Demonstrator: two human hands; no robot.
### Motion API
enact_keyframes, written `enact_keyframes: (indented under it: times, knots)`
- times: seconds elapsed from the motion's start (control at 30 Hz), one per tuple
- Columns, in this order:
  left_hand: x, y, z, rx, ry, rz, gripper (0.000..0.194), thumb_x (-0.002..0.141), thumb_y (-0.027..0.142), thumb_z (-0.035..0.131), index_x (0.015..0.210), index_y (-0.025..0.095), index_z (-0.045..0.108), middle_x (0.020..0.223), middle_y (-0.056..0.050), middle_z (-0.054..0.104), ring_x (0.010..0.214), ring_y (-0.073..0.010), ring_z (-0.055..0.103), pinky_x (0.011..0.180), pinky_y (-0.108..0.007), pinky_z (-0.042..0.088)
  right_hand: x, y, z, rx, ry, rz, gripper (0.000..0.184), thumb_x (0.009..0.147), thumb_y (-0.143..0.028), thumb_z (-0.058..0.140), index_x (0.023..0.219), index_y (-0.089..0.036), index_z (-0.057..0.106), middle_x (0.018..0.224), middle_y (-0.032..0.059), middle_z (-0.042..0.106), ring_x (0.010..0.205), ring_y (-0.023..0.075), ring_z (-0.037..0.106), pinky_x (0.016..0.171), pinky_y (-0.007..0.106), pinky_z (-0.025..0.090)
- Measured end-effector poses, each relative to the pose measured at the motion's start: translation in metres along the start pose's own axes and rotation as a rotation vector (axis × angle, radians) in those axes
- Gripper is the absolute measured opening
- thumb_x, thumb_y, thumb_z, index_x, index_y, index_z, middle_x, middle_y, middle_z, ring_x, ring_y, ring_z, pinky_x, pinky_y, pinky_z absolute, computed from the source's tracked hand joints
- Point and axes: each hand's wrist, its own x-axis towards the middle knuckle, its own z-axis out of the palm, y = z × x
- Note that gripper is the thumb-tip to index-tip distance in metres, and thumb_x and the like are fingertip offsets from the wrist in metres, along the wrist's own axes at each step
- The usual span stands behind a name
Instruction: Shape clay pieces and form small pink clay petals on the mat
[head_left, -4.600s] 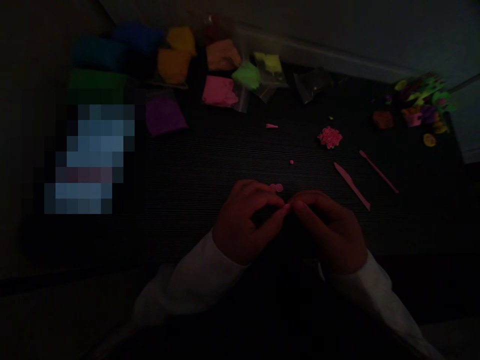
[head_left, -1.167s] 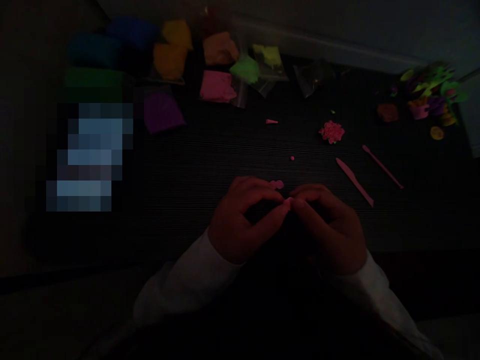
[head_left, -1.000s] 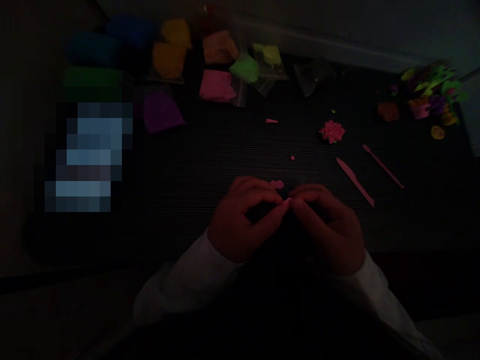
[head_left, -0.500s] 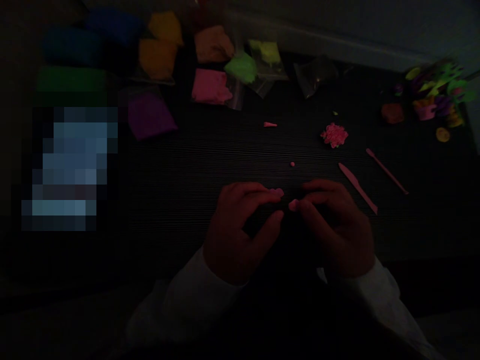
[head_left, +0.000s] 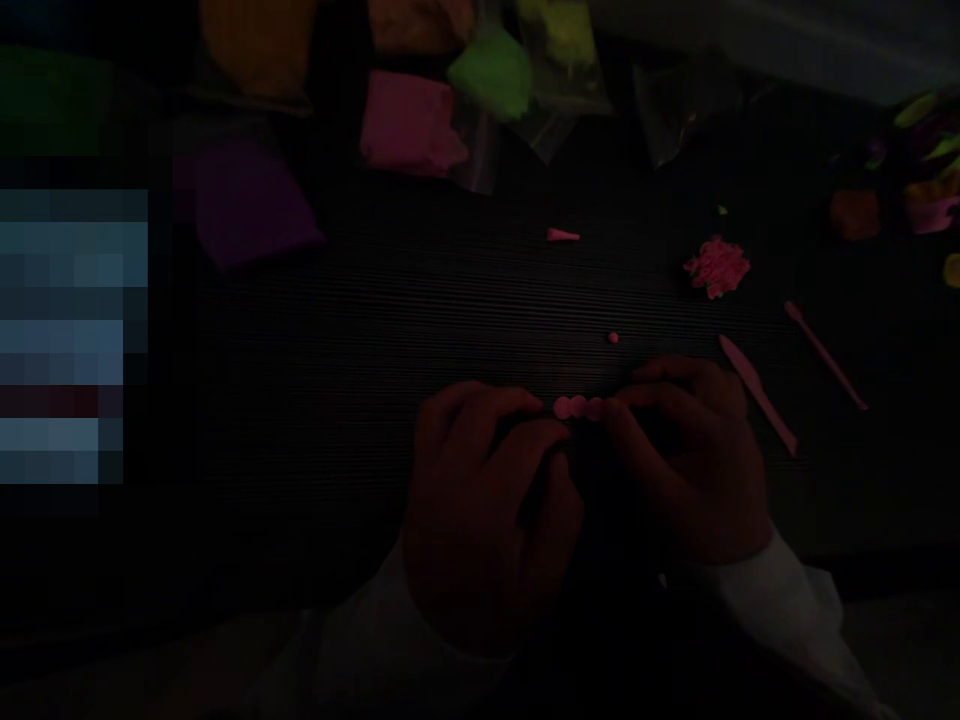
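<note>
A short row of flat pink clay discs (head_left: pixel 577 407) lies on the dark table between my hands, the discs touching or overlapping edge to edge. My right hand (head_left: pixel 686 465) pinches the right end of this row between thumb and fingers. Just left of the row, my left hand (head_left: pixel 484 490) rests with bent fingers apart, and no clay shows in them. Beyond the discs sits a small pink clay ball (head_left: pixel 613 338). Farther off are a pink tapered clay piece (head_left: pixel 562 235) and a ruffled pink clay flower (head_left: pixel 718 267).
To the right lie a pink plastic knife (head_left: pixel 757 395) and a thin pink modelling tool (head_left: pixel 825 355). Bags of pink clay (head_left: pixel 409 122), purple clay (head_left: pixel 255 200) and green clay (head_left: pixel 491 75) line the back. A reddish clay lump (head_left: pixel 855 215) sits at far right. The scene is very dark.
The discs, earlier apart near each hand, now form one row. My left hand has come off its discs, its fingers more curled. The view has moved closer, shifting the table items outward.
</note>
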Motion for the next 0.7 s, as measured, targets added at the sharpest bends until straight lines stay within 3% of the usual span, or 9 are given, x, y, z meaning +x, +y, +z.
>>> enact_keyframes:
  times: [0.7]
  knots:
    - [0.0007,0.0035,0.0063,0.127,-0.054,0.036,0.027,0.068,0.021,0.052,0.093,0.022,0.061,0.096,-0.006,0.055,0.093,-0.0249,0.045,0.079,-0.044,0.039,-0.001,-0.001,0.0033,-0.032,0.041,-0.015,0.006,0.066,-0.028,0.058,0.069,-0.022,0.058,0.088,0.0039,0.052,0.087,0.0219,0.047,0.074,0.041,0.036]
